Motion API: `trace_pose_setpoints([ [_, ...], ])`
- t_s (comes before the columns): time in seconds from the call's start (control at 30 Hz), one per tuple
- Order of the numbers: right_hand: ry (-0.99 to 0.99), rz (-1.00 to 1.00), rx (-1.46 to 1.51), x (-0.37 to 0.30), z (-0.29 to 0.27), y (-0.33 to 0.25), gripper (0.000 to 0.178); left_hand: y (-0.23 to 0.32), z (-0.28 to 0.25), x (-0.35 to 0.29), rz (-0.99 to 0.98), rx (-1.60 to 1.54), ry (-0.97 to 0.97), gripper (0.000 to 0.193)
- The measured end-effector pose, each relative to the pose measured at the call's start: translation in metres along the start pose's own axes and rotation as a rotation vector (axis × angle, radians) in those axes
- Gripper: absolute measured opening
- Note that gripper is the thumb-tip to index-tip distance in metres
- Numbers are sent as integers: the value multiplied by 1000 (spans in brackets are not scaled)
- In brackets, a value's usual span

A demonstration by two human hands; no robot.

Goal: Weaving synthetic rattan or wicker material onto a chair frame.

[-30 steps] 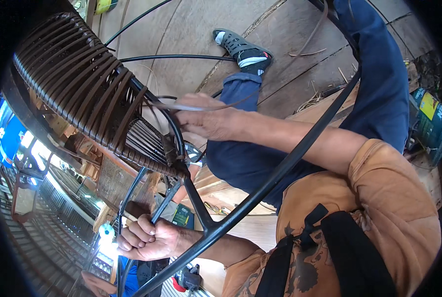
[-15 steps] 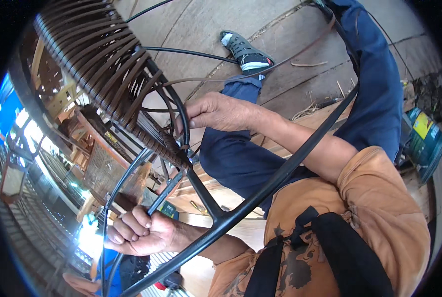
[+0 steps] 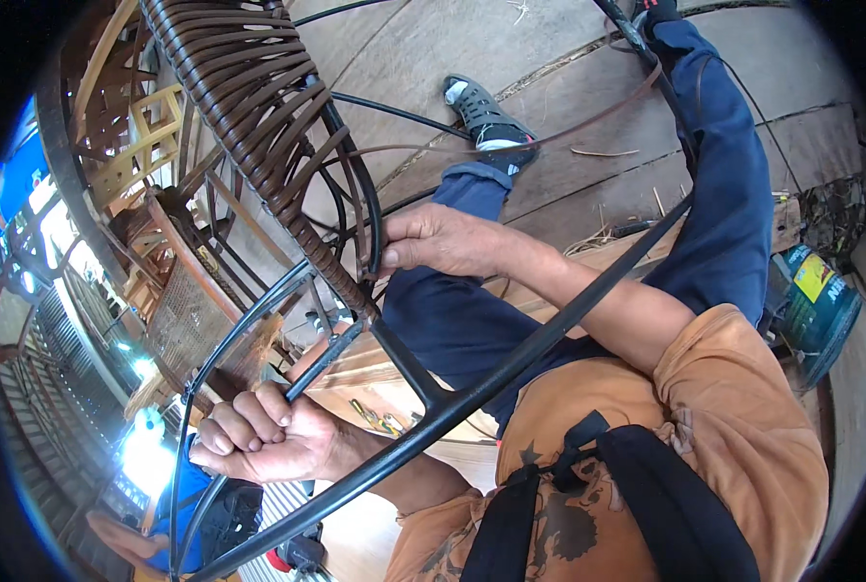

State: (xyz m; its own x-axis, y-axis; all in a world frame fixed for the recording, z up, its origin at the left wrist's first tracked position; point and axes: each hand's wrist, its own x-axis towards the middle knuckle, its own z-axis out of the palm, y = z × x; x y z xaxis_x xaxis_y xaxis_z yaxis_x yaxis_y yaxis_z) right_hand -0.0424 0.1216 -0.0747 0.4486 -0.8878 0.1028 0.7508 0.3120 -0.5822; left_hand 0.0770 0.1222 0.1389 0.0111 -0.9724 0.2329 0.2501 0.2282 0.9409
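Small tools (image 3: 390,423) lie well to the left of a yellow-labelled green container (image 3: 821,318).

From my side I see a black frame (image 3: 452,400) that looks like metal, smooth and rather glossy. The brown woven strips (image 3: 244,87) seem to be plastic, with a soft shine. The trousers (image 3: 734,165) and the shirt (image 3: 743,388) are matt cloth. The grey floor (image 3: 404,78) looks hard, matt and slightly rough.
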Motion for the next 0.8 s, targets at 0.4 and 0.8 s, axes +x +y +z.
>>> trace_pose_setpoints([
  [0.4,207,-105,-352,-3,-5,-29,23,-6,30,-7,120,174,245,37],
  [0.8,235,-434,-605,-24,-13,-28,16,-10,62,-21,65,222,364,41],
])
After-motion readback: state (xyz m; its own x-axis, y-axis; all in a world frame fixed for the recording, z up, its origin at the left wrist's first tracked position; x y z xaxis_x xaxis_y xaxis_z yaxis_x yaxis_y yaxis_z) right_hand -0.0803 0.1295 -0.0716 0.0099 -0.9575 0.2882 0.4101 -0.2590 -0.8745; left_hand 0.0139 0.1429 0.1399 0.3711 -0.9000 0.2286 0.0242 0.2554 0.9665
